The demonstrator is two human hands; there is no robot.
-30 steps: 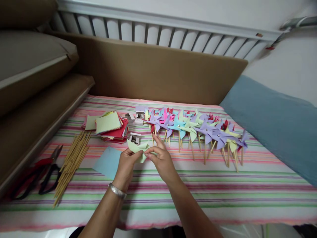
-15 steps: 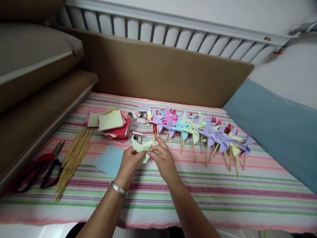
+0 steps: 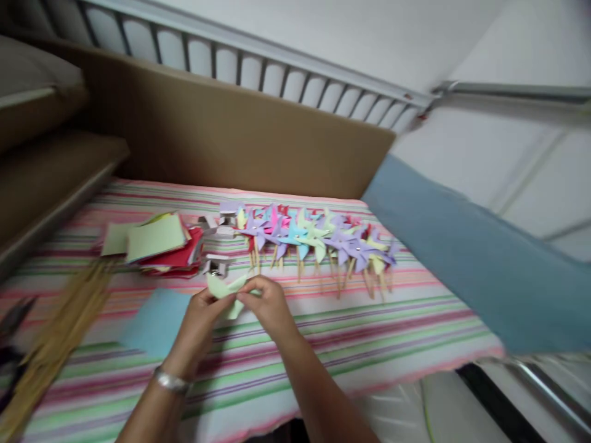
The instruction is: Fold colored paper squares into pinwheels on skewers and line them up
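Both hands meet over the striped cloth and pinch one light green paper piece (image 3: 222, 287), partly folded. My left hand (image 3: 197, 326), with a silver bracelet on the wrist, holds its left side. My right hand (image 3: 268, 307) grips its right side with fingertips together. Just behind the hands lies a row of several finished paper pinwheels (image 3: 314, 237) on wooden sticks, in purple, blue, green and pink. A light blue paper square (image 3: 154, 320) lies flat under my left forearm.
A stack of coloured paper squares (image 3: 154, 246) sits at the left, small grey boxes (image 3: 216, 263) beside it. Blurred wooden sticks (image 3: 55, 335) and scissors (image 3: 12, 320) lie far left. Brown cushions (image 3: 231, 132) back the striped cloth (image 3: 369, 338); a blue cloth (image 3: 466, 258) lies right.
The view has swung right and blurred, so everything sits further left in the frame. Both hands still hold the green paper, fingers drawn closer together over it.
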